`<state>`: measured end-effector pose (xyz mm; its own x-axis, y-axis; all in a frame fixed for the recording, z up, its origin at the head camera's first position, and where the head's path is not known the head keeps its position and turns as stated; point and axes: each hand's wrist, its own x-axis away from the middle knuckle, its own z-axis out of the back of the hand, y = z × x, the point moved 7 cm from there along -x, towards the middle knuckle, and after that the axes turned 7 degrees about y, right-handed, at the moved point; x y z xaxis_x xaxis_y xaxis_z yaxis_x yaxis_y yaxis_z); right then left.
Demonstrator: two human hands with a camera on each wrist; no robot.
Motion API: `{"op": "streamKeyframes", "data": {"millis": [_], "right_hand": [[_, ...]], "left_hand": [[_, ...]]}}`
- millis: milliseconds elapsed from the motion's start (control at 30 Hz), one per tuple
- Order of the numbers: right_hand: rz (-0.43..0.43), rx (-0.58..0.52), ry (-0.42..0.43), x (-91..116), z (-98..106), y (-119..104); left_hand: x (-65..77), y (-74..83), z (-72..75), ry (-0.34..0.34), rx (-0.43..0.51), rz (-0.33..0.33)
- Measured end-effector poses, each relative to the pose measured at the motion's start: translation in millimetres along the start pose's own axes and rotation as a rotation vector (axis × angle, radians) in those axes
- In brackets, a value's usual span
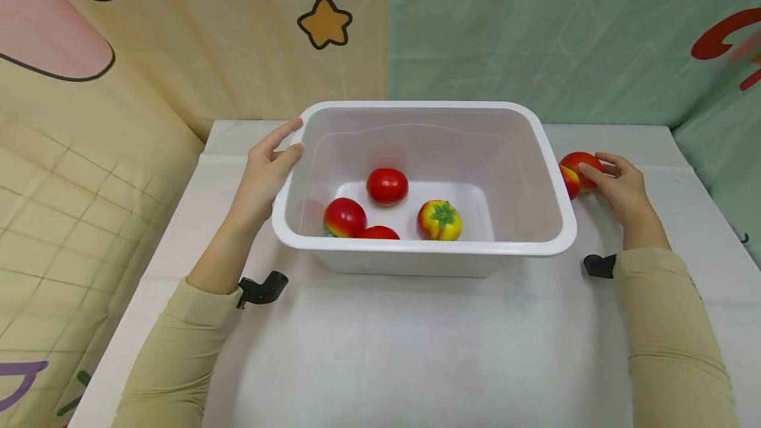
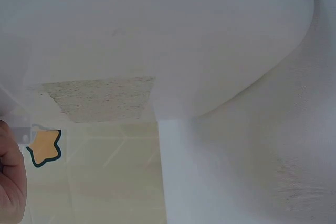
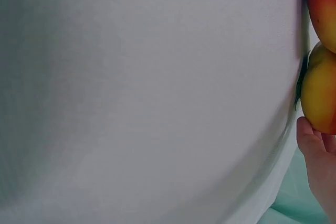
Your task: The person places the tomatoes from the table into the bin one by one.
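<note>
In the head view, a white plastic bin (image 1: 416, 246) stands on the table with several red tomatoes inside, one of them a red tomato (image 1: 387, 187) near the middle. Another tomato (image 1: 440, 220) shows its yellow top and green calyx. My left hand (image 1: 264, 177) holds the bin's left rim, thumb on the edge. Right of the bin, my right hand (image 1: 624, 193) grips a red tomato (image 1: 582, 167) between thumb and fingers. A second red-and-yellow tomato (image 1: 570, 182) lies against it, partly hidden by the bin. Both show at the right edge of the right wrist view.
A white cloth covers the table (image 1: 404, 349). Behind it hangs a printed curtain (image 1: 475, 25), yellow on the left and green on the right. Black wrist mounts (image 1: 264, 288) stick out from both sleeves.
</note>
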<state>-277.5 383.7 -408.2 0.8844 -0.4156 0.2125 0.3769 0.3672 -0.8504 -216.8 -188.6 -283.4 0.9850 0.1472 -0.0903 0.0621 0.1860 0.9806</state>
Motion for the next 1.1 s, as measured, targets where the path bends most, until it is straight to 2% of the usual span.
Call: {"op": "streamKeyframes", "data": {"millis": [133, 367, 433, 567, 667, 933, 1100], "right_hand": [[-0.007, -0.002, -0.002, 1.1, 3.5, -5.5], [0.028, -0.113, 0.003, -32.1, 16.9, 1.9], [0.037, -0.093, 0.009, -27.4, 19.9, -5.3], [0.059, -0.027, 0.004, 2.1, 21.2, -36.7], [0.082, -0.051, -0.013, 18.9, 20.5, -61.9], [0.113, -0.195, -0.067, 28.9, 23.7, -106.4], [0.179, -0.171, -0.12, 36.4, 18.3, -133.6]], "left_hand": [[0.3, 1.1, -0.8, -0.013, 0.001, 0.0], [1.2, 2.4, -1.4, -0.005, -0.004, -0.002], [0.9, 2.8, -1.6, -0.003, -0.003, -0.004], [-0.1, 2.9, -2.2, -0.004, 0.0, -0.003], [-1.0, 2.0, -1.7, 0.001, -0.002, 0.001], [-1.4, 1.2, -1.2, 0.008, 0.006, 0.006], [-0.9, 1.5, -1.0, 0.001, 0.006, 0.001]]}}
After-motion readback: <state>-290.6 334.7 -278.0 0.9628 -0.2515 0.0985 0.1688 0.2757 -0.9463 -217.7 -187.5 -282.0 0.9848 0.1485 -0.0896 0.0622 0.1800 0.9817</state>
